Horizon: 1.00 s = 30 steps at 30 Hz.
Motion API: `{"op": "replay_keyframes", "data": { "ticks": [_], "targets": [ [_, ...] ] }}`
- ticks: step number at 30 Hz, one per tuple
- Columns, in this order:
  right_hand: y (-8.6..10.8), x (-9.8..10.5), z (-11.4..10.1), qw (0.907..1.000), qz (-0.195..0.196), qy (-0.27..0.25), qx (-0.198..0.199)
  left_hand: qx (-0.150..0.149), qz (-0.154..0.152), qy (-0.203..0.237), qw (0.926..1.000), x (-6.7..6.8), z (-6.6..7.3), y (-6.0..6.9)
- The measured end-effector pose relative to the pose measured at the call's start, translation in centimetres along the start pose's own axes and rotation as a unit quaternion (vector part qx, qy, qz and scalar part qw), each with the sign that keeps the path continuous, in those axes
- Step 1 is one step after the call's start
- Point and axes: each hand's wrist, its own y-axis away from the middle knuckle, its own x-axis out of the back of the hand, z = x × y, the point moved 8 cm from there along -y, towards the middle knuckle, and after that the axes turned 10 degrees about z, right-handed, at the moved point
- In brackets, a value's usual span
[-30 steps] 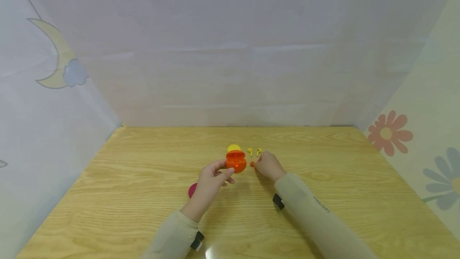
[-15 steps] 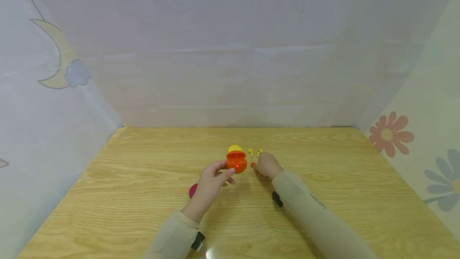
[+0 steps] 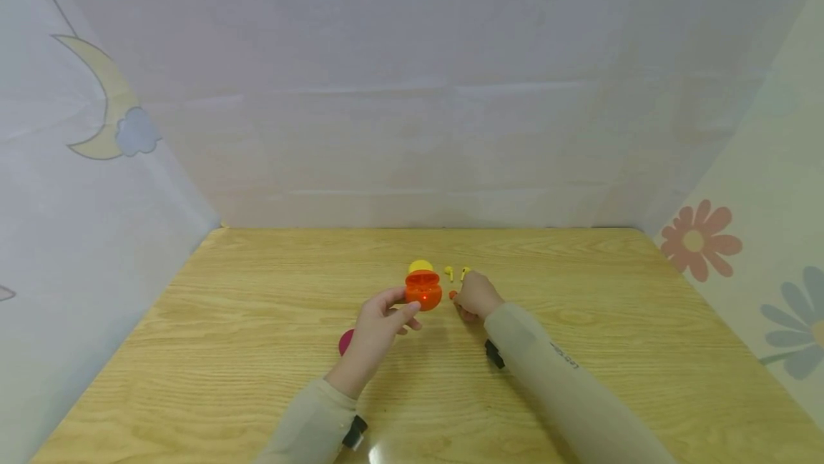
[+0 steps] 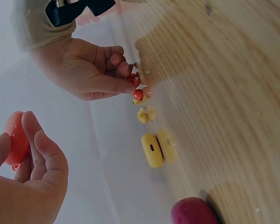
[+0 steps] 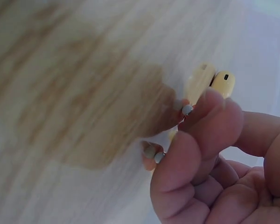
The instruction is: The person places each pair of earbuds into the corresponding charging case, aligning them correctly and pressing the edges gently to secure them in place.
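Observation:
My left hand (image 3: 380, 324) holds up an orange-red earbud case (image 3: 423, 297) between thumb and fingers, its lid raised. In the left wrist view the same case (image 4: 17, 140) shows from its side. My right hand (image 3: 479, 295) is low over the table, fingers bent, its fingertips pinching at an orange earbud (image 4: 136, 82). Another orange earbud (image 4: 138, 95) lies beside the thumb tip. Silver stem ends (image 5: 187, 110) stick out next to the fingertips in the right wrist view; the fingers partly hide both earbuds.
Two yellow earbuds (image 3: 449, 273) lie just beyond my right hand. A yellow case (image 3: 420, 264) stands behind the orange-red one. Beside my left forearm is a magenta case (image 3: 345, 341), partly covered. The wooden table (image 3: 257, 292) meets a pale cloth wall (image 3: 412, 164) at the back.
My right hand has shifted slightly left and turned a little over the orange earbuds, so less of them shows. My left hand and the case have stayed almost still.

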Motion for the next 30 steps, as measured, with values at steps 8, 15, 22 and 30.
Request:
{"op": "replay_keyframes", "data": {
  "ticks": [8, 15, 22, 30],
  "targets": [
    [0.3, 0.2, 0.0, 1.0000, -0.003, 0.007, -0.001, 0.001, -0.001, -0.001, 1.0000, -0.1, -0.2, 0.0],
    [1.0, 0.4, -0.2, 0.9996, -0.004, -0.025, 0.008, -0.001, -0.005, 0.004, 1.0000, -0.1, -0.2, 0.1],
    [2.0, 0.8, -0.1, 0.9965, -0.002, -0.083, 0.007, -0.013, -0.012, 0.003, 0.9998, 0.1, -0.4, 0.2],
    [3.3, 1.4, -0.4, 0.9923, 0.002, -0.124, 0.009, 0.000, -0.005, -0.005, 1.0000, 0.4, -0.6, 0.2]
  ]
}}
